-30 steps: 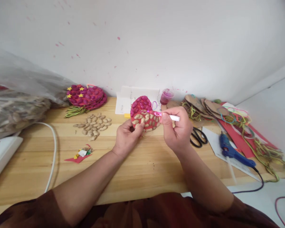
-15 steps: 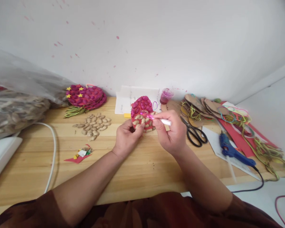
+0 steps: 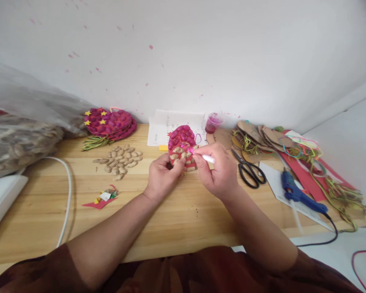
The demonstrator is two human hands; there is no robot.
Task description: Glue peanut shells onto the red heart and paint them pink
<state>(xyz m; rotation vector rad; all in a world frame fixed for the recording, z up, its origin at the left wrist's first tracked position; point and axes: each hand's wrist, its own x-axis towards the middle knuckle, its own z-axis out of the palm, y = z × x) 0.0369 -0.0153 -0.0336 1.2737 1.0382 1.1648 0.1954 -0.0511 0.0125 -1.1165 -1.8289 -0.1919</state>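
My left hand (image 3: 165,176) grips the lower left edge of a red disc covered with peanuts (image 3: 182,136), thumb on its face, fingers behind. Wet magenta paint coats the peanuts on its upper part; those lower down are bare tan. In my right hand (image 3: 221,169) is a paintbrush with a white handle (image 3: 208,158), pinched between thumb and fingers. Its magenta tip touches peanuts near the middle right of the disc. A clear cup of magenta paint (image 3: 213,123) stands behind, by the wall. Loose peanuts (image 3: 122,159) lie left of my hands.
Finished-looking magenta discs with yellow stars (image 3: 110,124) are stacked at the back left, near bags of peanuts (image 3: 21,140). To the right lie black scissors (image 3: 249,171), cardboard discs (image 3: 259,136), a blue glue gun (image 3: 301,197) with its cord, and green cords (image 3: 344,195).
My right hand and the brush have shifted slightly left and down across the peanuts. The left hand keeps its hold on the disc.
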